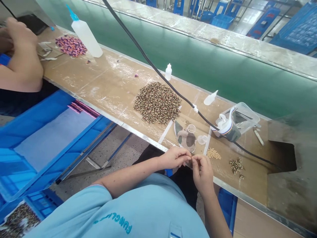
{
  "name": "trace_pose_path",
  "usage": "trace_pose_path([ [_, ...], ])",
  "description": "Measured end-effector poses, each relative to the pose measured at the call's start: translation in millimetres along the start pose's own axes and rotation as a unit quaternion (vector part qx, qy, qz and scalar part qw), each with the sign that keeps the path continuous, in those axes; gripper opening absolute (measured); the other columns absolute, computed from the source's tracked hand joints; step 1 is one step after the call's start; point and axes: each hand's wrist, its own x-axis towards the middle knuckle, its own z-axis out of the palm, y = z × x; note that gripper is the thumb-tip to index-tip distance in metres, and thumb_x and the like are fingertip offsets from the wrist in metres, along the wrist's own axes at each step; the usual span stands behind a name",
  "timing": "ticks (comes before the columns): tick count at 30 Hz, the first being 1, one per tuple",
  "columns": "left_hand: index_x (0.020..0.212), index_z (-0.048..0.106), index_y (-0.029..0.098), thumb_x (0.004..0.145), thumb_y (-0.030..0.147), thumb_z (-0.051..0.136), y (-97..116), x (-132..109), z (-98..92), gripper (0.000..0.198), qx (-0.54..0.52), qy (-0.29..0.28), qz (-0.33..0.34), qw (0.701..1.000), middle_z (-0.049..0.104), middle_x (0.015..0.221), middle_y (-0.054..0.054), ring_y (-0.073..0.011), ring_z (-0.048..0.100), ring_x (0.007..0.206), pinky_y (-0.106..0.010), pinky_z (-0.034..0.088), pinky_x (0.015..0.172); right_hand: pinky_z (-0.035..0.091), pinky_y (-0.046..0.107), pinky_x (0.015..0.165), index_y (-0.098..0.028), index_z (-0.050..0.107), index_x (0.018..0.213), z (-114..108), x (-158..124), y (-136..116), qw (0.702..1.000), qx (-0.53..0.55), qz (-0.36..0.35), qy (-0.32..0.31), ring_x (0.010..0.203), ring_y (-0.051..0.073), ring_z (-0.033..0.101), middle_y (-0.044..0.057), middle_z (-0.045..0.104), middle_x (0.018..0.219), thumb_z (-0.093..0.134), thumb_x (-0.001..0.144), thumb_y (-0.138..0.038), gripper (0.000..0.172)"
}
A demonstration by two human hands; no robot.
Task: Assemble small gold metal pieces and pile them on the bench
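My left hand (pixel 176 156) and my right hand (pixel 202 170) meet fingertip to fingertip over the near edge of the table. Both are closed in a pinch on something too small to make out. Just beyond them lies a camouflage-patterned cloth (pixel 184 139) with a small clear cup (pixel 191 129) on it. A round clear lid or dish (pixel 202 139) sits to its right. Close to my right hand is a little heap of tan beads (pixel 213 153). Farther right rests a small pile of dark-and-gold pieces (pixel 236 165). A large heap of similar small pieces (pixel 157 103) spreads left of centre.
A black cable (pixel 148 59) crosses above the table. Two small white bottles (pixel 168 72) (pixel 211 98), a large bottle (pixel 86 36) and a clear plastic box (pixel 245 115) stand or lie along the back. At left, a co-worker's arm (pixel 23 59) is near pink-purple pieces (pixel 71 45). Blue crates (pixel 56 132) flank the table.
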Motion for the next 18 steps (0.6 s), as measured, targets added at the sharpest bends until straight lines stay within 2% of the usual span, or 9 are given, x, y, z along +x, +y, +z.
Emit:
trace_pose_path([
  [8, 0.089, 0.061, 0.013, 0.085, 0.018, 0.047, -1, 1, -0.5, 0.015, -0.011, -0.003, 0.001, 1.000, 0.052, 0.056, 0.005, -0.0040, 0.047, 0.043, -0.013, 0.040, 0.046, 0.043, 0.025, 0.057, -0.019, 0.052, 0.082, 4, -3, 5, 0.983, 0.113, 0.141, -0.006, 0.060, 0.011, 0.050, -0.001, 0.052, 0.069, 0.044, 0.088, -0.038, 0.022],
  [15, 0.093, 0.062, 0.013, 0.085, 0.018, 0.049, -3, -2, 4.1, 0.016, -0.032, 0.008, -0.026, 0.999, 0.054, 0.055, 0.004, -0.0065, 0.051, 0.045, -0.015, 0.043, 0.047, 0.039, 0.025, 0.055, -0.019, 0.054, 0.080, 3, -3, 9, 0.991, 0.075, 0.110, 0.007, 0.057, 0.012, 0.048, -0.001, 0.052, 0.066, 0.045, 0.088, -0.041, 0.025],
  [18, 0.091, 0.064, 0.013, 0.084, 0.019, 0.052, -3, -5, -2.9, 0.015, 0.033, 0.034, 0.017, 0.999, 0.061, 0.062, 0.000, -0.0091, 0.056, 0.053, -0.018, 0.046, 0.055, 0.038, 0.027, 0.056, -0.018, 0.055, 0.082, 3, -3, 20, 0.996, 0.023, 0.076, 0.038, 0.058, 0.013, 0.048, 0.001, 0.053, 0.068, 0.044, 0.087, -0.045, 0.029],
])
